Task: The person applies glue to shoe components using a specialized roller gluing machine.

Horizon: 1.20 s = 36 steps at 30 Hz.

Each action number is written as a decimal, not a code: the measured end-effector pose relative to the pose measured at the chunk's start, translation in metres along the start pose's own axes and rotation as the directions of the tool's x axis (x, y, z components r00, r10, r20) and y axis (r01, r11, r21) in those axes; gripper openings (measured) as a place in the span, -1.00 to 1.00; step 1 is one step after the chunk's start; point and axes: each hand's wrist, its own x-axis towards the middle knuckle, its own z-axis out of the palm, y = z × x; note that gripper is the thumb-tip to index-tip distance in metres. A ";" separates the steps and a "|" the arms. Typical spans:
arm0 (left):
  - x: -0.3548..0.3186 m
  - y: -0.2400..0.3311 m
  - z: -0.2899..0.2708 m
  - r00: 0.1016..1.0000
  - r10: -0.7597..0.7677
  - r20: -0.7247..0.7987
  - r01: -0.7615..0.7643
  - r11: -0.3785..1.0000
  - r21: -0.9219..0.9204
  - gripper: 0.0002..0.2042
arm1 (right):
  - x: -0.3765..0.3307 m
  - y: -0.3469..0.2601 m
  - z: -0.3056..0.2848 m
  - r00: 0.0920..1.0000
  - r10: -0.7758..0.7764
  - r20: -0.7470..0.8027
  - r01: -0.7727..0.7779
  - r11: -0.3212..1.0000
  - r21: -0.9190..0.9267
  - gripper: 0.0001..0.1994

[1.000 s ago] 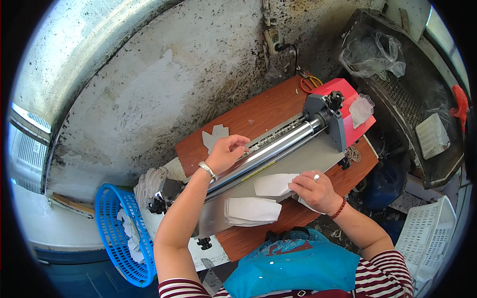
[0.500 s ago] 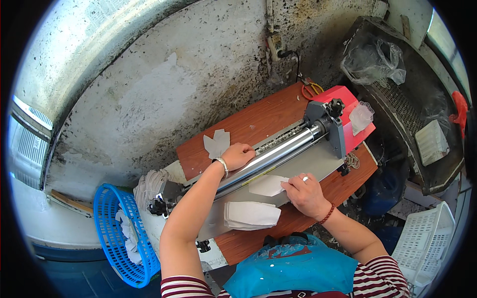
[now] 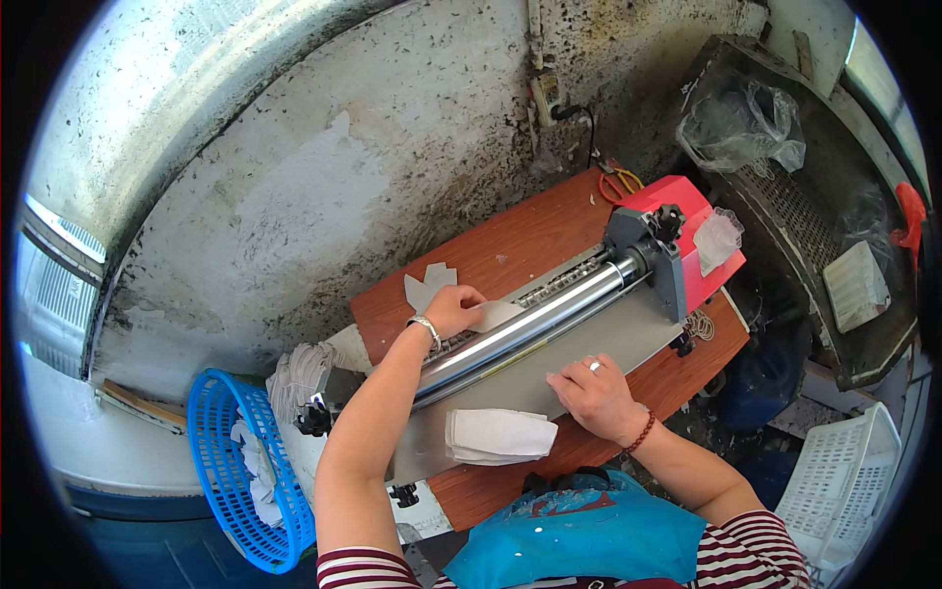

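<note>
Looking down on a reddish-brown wooden table point(image 3: 510, 250) set at a slant against a stained, peeling concrete wall point(image 3: 324, 187); filling most of the top, a roller machine point(image 3: 535, 329) w/ long shiny steel rollers, grey feed plate in front, red housing point(image 3: 702, 231) at the right end; left hand point(image 3: 453, 309) reaching over the rollers to the far side, fingers pinched on a white cut piece point(image 3: 496, 314) coming out behind the rollers; two more white pieces point(image 3: 427, 287) lying flat on bare wood just beyond; right hand point(image 3: 594, 393) palm-down on the feed plate, fingers spread and released, holding nothing, ring and bead bracelet showing; folded stack of white pieces point(image 3: 496, 437) on the plate near its front edge, just left of the right hand, not touching it; blue plastic basket point(image 3: 231, 471) w/ white scraps on the floor off the table's left corner, close to the left elbow; bundle of pale cord point(image 3: 299, 378) at the machine's left end; right side crowded: dark metal cabinet point(image 3: 805, 196) w/ clear plastic bag on top, white plastic crate point(image 3: 849, 481) low by the right arm; little free room right, more bare wood at the far edge toward the wall; power cable point(image 3: 579, 128) running up the wall behind; blue apron point(image 3: 579, 535) at the near edge.
</note>
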 end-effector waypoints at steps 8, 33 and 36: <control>0.011 -0.034 -0.042 0.914 -0.053 -0.401 0.039 0.998 -0.043 -0.87 | -0.003 -0.004 -0.007 0.997 0.065 -0.028 -0.060 0.986 0.153 -0.75; 0.019 -0.080 -0.062 0.891 -0.308 -0.334 0.374 0.914 0.156 -0.74 | 0.021 -0.025 -0.014 0.990 0.018 0.141 -0.081 0.888 0.454 -0.71; 0.012 -0.066 -0.066 0.862 -0.314 -0.398 0.374 0.924 0.080 -0.75 | 0.018 -0.031 -0.010 0.979 -0.045 0.197 -0.042 0.908 0.417 -0.69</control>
